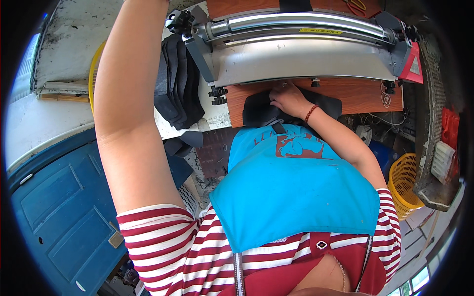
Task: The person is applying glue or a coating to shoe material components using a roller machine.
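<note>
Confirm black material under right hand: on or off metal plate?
Off. The black material, under the right hand, lies on the brown board before the metal plate, whose top shows bare.

the left arm (131, 93) reaches nearly straight up, its hand out of view past the top edge. the right arm (345, 135) bends at the elbow, forearm angled up and inward; the right hand (290, 100) lies back up, fingers partly hidden.
</note>
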`<control>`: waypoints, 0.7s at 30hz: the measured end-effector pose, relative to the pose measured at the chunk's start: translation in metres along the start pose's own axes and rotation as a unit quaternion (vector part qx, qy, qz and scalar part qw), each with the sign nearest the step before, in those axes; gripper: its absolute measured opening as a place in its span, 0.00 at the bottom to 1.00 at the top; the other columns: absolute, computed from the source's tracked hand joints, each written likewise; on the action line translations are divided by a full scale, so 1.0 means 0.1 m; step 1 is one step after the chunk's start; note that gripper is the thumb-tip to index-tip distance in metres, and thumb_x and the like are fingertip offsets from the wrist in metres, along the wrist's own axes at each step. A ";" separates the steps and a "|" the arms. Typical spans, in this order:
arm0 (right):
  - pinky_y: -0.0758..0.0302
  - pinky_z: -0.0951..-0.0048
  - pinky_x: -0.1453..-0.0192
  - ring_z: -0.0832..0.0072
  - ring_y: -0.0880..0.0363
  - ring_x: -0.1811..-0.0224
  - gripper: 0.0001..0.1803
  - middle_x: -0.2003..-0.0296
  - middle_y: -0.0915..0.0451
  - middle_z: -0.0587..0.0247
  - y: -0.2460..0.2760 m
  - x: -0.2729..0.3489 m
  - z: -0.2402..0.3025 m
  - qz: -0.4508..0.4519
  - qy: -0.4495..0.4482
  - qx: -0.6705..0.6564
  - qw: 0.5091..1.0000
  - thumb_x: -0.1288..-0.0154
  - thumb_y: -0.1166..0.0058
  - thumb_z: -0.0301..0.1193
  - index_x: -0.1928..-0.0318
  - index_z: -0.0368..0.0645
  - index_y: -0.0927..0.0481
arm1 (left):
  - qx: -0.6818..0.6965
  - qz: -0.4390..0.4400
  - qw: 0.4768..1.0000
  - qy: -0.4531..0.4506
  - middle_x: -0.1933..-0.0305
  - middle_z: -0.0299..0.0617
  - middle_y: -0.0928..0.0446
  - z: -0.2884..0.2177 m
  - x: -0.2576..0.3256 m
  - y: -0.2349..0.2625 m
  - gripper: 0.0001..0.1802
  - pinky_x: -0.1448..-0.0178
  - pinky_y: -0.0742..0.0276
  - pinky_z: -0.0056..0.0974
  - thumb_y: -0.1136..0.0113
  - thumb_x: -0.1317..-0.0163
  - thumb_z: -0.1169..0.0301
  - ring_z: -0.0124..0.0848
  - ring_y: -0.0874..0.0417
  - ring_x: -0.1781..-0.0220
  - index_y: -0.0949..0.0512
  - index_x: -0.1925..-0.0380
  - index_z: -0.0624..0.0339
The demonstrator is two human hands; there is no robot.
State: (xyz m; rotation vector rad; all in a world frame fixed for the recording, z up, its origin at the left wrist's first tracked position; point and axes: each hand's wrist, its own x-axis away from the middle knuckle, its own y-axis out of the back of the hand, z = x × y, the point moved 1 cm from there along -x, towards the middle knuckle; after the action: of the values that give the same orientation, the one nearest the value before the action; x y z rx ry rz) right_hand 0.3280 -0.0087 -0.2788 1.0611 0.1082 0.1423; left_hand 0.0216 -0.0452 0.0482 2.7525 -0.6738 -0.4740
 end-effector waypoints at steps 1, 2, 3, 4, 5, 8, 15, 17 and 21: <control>0.27 0.54 0.39 0.56 0.20 0.51 0.11 0.60 0.19 0.59 0.14 0.00 0.06 -0.004 -0.002 0.003 1.000 0.42 0.31 0.36 0.66 0.46 0.19 | -0.052 -0.001 0.999 -0.002 0.50 0.51 0.20 -0.06 0.05 0.02 0.25 0.77 0.19 0.36 0.54 0.34 0.84 0.33 0.20 0.72 0.21 0.39 0.59; 0.25 0.59 0.45 0.61 0.19 0.57 0.09 0.63 0.19 0.60 0.31 0.04 0.12 -0.021 -0.013 -0.080 0.996 0.39 0.33 0.33 0.63 0.45 0.19 | -0.050 0.001 0.999 -0.007 0.50 0.51 0.20 -0.01 0.04 0.01 0.25 0.77 0.19 0.36 0.54 0.34 0.84 0.33 0.20 0.72 0.21 0.39 0.59; 0.22 0.64 0.50 0.65 0.18 0.62 0.06 0.65 0.18 0.62 0.52 0.09 0.23 -0.037 -0.021 -0.162 0.986 0.36 0.35 0.30 0.61 0.45 0.18 | -0.032 -0.010 0.995 -0.099 0.53 0.51 0.19 0.06 0.07 0.03 0.25 0.77 0.20 0.35 0.55 0.35 0.84 0.31 0.20 0.74 0.20 0.40 0.60; 0.22 0.64 0.50 0.65 0.18 0.62 0.06 0.65 0.18 0.62 0.71 0.13 0.33 -0.038 -0.019 -0.159 0.986 0.36 0.35 0.30 0.61 0.45 0.18 | -0.015 -0.022 0.982 -0.188 0.57 0.50 0.17 0.15 0.10 0.04 0.25 0.77 0.21 0.33 0.56 0.35 0.84 0.30 0.21 0.76 0.19 0.42 0.60; 0.22 0.68 0.55 0.70 0.17 0.63 0.07 0.65 0.17 0.62 0.91 0.18 0.42 -0.112 -0.054 -0.273 0.954 0.34 0.36 0.29 0.57 0.43 0.19 | -0.058 -0.008 0.989 -0.132 0.66 0.46 0.16 0.28 0.06 0.02 0.23 0.73 0.20 0.33 0.57 0.36 0.85 0.29 0.22 0.78 0.15 0.50 0.63; 0.26 0.81 0.61 0.86 0.21 0.65 0.09 0.68 0.16 0.68 1.38 0.43 0.31 -0.175 -0.212 -0.440 0.855 0.29 0.42 0.25 0.50 0.39 0.21 | -0.173 0.035 0.927 -0.331 0.66 0.53 0.15 0.69 0.26 -0.48 0.12 0.53 0.19 0.43 0.46 0.35 0.79 0.43 0.14 0.60 0.13 0.64 0.69; 0.26 0.81 0.60 0.87 0.22 0.66 0.08 0.69 0.16 0.68 1.65 0.04 -0.01 -0.235 -0.237 -0.381 0.862 0.28 0.42 0.27 0.54 0.35 0.18 | -0.325 0.351 0.878 0.020 0.61 0.63 0.16 1.33 0.55 -1.07 0.28 0.46 0.22 0.48 0.49 0.35 0.50 0.54 0.15 0.58 0.14 0.66 0.67; 0.25 0.79 0.61 0.84 0.21 0.67 0.09 0.70 0.16 0.66 1.72 -0.09 -0.10 -0.224 -0.261 -0.338 0.876 0.29 0.41 0.28 0.54 0.36 0.18 | -0.313 0.370 0.874 0.026 0.61 0.63 0.16 1.27 0.51 -1.13 0.31 0.46 0.23 0.47 0.49 0.35 0.47 0.53 0.15 0.57 0.13 0.66 0.67; 0.22 0.67 0.63 0.67 0.17 0.71 0.09 0.73 0.16 0.61 1.75 -0.07 -0.22 -0.248 -0.258 -0.168 0.918 0.34 0.37 0.31 0.57 0.39 0.17 | -0.307 0.378 0.871 0.062 0.61 0.58 0.14 1.52 0.39 -1.17 0.24 0.49 0.21 0.47 0.43 0.37 0.53 0.50 0.13 0.58 0.13 0.64 0.66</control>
State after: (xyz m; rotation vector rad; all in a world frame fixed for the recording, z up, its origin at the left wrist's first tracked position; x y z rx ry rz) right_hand 0.3060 0.0932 -0.1363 0.6704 -0.1240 -0.5637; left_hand 0.0444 0.0090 -0.1381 1.7256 -1.2252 -0.2548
